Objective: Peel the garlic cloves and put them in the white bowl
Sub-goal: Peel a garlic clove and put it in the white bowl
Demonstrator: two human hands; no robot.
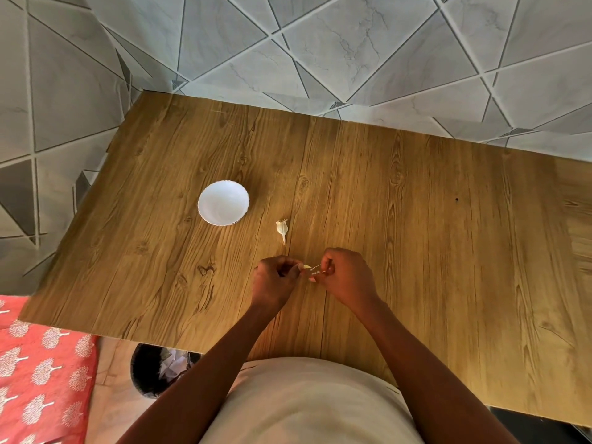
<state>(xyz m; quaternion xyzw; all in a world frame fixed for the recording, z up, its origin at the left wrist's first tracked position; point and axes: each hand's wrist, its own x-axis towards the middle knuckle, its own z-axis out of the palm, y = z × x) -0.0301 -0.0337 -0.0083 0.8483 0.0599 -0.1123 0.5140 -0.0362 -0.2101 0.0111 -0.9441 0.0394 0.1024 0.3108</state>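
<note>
wooden table (416, 235) carries white bowl (223, 202), looks empty, well left of hands. left hand (275, 280) pinches garlic clove (307, 267); right hand (347, 277) pinches its papery skin. clove's long axis roughly left-right, tip toward right. advice: hold clove steady, strip skin along length. spare garlic piece (282, 229) beyond hands, tail toward person.

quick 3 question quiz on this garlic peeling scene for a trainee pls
1. True or false: the white bowl already holds peeled cloves.
2. What lies on the table between the bowl and the hands?
A. a knife
B. a garlic piece
C. a spoon
3. What do the left hand and right hand hold between them?

Key
1. False, it looks empty.
2. B
3. A small garlic clove, skin coming away.
</note>
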